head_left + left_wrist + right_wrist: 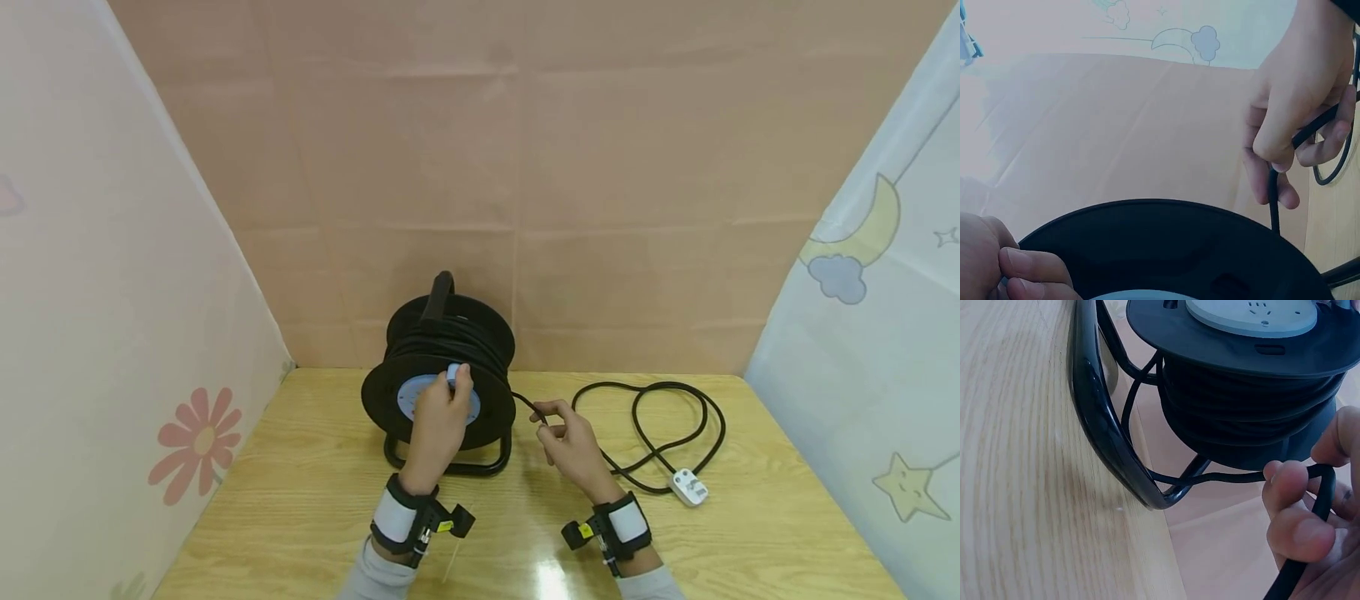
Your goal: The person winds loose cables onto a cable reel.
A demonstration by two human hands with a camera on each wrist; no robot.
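Observation:
A black cable reel (pixel 491 417) stands on its tube frame (pixel 480 470) toward the back of the table, its pale blue socket face (pixel 1254 314) turned to me. My left hand (pixel 438 421) grips the light blue knob (pixel 453 372) on that face, fingers curled round it and partly hiding the face. To the right of the reel, my right hand (pixel 576 448) holds the black cable (pixel 1321 503) between its thumb and fingers. From there the cable runs back to the drum, where several turns (pixel 1247 406) are wound. In the right wrist view the cable passes by the frame tube.
Loose loops of cable (pixel 703 425) lie on the table (pixel 315 500) to the right, ending at a white plug (pixel 688 487). A brown paper backdrop (pixel 615 208) rises behind the reel. Patterned sheets (pixel 847 375) flank the table on both sides.

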